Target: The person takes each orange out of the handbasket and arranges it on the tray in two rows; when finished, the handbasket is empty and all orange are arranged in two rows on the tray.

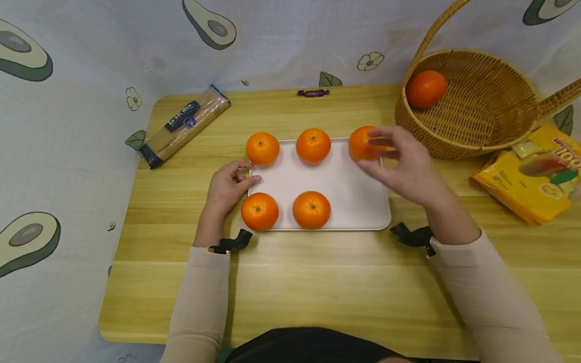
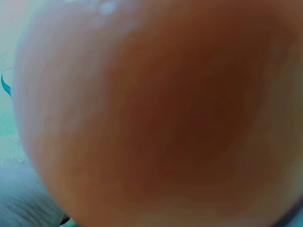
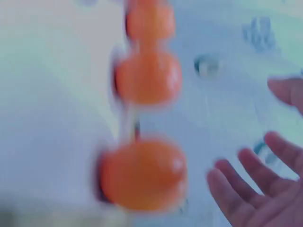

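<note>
Several oranges lie on a white tray [image 1: 349, 186]: three along the far edge, two along the near edge. My right hand [image 1: 404, 161] is at the far right orange [image 1: 360, 143], its fingers overlapping it in the head view. In the right wrist view that hand [image 3: 265, 189] has its fingers spread, apart from a blurred row of oranges [image 3: 147, 175]. My left hand [image 1: 226, 186] rests at the tray's left edge, loosely bent, thumb over the rim, between the far left orange [image 1: 262, 148] and near left orange [image 1: 259, 212]. An orange [image 2: 156, 118] fills the left wrist view.
A wicker basket [image 1: 481, 96] with one orange-red fruit [image 1: 426, 89] stands at the back right, a yellow packet [image 1: 535, 176] beside it. A spaghetti pack [image 1: 183, 126] lies back left; a purple wrapped candy [image 1: 313, 93] is at the table's far edge.
</note>
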The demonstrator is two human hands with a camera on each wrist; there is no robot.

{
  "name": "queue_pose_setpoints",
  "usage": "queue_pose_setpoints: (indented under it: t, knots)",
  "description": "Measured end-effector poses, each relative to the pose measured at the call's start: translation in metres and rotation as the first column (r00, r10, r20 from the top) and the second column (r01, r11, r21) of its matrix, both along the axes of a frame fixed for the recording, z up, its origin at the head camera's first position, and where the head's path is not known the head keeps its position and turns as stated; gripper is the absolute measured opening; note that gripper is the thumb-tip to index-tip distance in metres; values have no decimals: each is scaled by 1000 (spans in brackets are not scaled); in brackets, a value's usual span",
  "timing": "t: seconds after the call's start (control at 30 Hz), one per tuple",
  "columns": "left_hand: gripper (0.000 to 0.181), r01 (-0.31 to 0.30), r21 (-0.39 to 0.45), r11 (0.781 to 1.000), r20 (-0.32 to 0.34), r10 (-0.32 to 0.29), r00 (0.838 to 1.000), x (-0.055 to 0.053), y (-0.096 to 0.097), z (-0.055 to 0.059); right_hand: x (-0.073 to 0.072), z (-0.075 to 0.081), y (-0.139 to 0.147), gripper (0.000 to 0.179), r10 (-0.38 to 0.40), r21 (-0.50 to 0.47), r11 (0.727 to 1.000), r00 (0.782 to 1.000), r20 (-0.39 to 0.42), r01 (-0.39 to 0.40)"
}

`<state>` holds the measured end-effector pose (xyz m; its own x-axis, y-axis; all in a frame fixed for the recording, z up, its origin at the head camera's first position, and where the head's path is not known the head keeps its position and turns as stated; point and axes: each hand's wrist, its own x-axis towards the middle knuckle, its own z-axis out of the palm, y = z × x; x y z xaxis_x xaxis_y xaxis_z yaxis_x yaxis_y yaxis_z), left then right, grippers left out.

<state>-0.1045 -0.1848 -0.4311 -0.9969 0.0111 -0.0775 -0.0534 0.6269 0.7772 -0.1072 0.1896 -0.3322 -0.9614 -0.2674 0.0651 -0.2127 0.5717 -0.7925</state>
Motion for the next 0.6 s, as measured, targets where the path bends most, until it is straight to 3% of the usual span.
queue_pose_setpoints:
  t: [0.1,0.2,0.27,0.4,0.6]
  knots:
    - [36,-2,3,1000,0,2,1000,0,0,1,-25,10,25,57,-202,44,977,974,-107,208]
    - [36,-8,1,1000,-3,8,1000,-1,-1,1,-54,16,48,57,-350,95,927,928,-130,363]
    - [36,-10,1,1000,-5,10,1000,-1,-1,1,-74,17,62,59,-409,150,893,904,-129,425]
    - [35,-3,9,1000,-5,3,1000,0,-1,1,-103,13,84,71,-442,245,862,895,-68,444]
    - [35,1,17,1000,-8,-1,1000,0,1,0,-133,-1,101,91,-446,267,874,889,104,407]
